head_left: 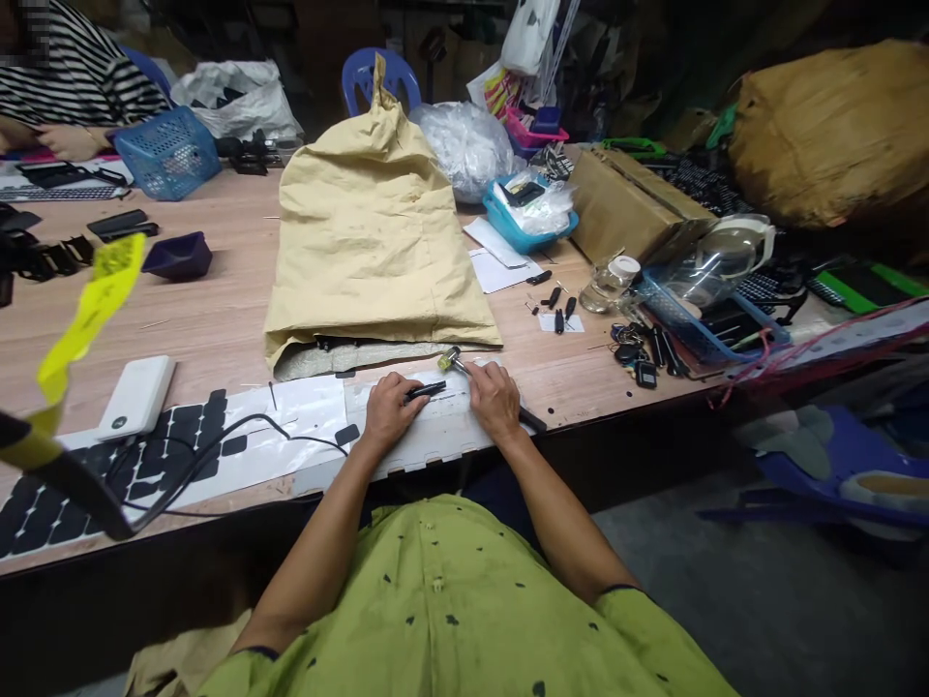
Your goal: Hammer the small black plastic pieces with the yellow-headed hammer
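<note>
My left hand (389, 412) rests low over a whitish board (435, 440) at the table's front edge, its fingers closed on a slim black part (428, 390) that points right. Just to the right, my right hand (494, 399) grips a small hammer (449, 359). The hammer's yellowish head sticks out beyond the fingers on the far side, and its black handle end shows by the wrist. Between the hands, the head is near the black part but apart from it. A white sheet with black adhesive pads (232, 444) lies left of my left hand.
A large beige cloth sack (370, 232) stands beyond my hands. A white power bank (136, 397) and dark cable (254, 418) lie left. Small black parts (558, 319), a glass jar (608, 284) and a blue basket (715, 319) are right. A person in striped sleeves (108, 73) sits far left.
</note>
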Available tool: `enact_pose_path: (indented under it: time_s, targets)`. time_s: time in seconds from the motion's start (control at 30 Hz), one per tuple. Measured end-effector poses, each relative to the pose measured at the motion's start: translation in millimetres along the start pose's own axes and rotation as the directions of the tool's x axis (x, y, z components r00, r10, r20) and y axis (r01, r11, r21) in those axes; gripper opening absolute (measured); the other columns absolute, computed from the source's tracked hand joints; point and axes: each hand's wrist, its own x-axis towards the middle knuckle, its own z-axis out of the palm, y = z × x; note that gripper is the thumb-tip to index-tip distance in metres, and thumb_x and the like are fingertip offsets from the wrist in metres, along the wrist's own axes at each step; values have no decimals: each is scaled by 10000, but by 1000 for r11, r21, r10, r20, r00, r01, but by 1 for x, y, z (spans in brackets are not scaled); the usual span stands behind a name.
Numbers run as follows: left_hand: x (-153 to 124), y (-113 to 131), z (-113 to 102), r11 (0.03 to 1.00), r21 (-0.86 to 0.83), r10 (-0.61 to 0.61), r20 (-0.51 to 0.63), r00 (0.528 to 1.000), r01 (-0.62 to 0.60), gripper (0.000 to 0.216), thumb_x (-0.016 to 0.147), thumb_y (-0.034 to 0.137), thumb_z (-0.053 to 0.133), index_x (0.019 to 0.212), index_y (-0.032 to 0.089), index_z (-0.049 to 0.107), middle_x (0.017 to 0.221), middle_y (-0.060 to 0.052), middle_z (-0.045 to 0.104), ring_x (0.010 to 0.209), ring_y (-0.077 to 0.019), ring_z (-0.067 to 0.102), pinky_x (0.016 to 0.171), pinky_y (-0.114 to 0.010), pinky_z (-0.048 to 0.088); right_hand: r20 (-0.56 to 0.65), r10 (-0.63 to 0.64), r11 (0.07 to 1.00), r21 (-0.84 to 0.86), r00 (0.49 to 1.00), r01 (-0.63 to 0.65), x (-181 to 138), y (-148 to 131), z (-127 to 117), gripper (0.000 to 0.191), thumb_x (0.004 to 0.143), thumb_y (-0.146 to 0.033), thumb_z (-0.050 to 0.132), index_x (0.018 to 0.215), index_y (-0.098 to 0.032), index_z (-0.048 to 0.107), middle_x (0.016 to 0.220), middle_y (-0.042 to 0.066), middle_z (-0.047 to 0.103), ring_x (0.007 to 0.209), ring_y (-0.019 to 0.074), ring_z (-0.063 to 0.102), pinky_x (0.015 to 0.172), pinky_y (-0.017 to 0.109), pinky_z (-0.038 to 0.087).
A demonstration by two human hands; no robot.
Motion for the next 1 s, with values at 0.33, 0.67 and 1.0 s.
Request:
enact_pose_path:
  time_s: [0.33,0.67,1.0]
  targets:
    - [2,-7,6,999,-41,7,-11,1000,-8,193,875,349,707,1027,272,799,849,-28,644,863,-219,605,829,-354,497,-73,-35,864,499,997,67,-33,-18,-25,352,996,-241,461,1213,-275,736,1032,56,736,980,198,685,883,311,567]
    - [3,-2,9,999,-35,-35,-9,999,35,177,869,328,709,1011,278,802,859,-26,656,877,-216,614,837,-348,497,-42,-94,932,349,995,103,-42,-21,-24,374,1005,-201,445,1231,-247,738,983,68,728,931,183,693,837,272,569]
    - [4,5,7,998,-7,-58,4,998,58,135,848,278,713,959,282,791,862,-29,652,909,-235,617,846,-359,489,12,-158,944,294,987,147,-37,-25,-14,364,995,-182,471,1246,-250,726,1002,46,728,937,165,679,841,243,534]
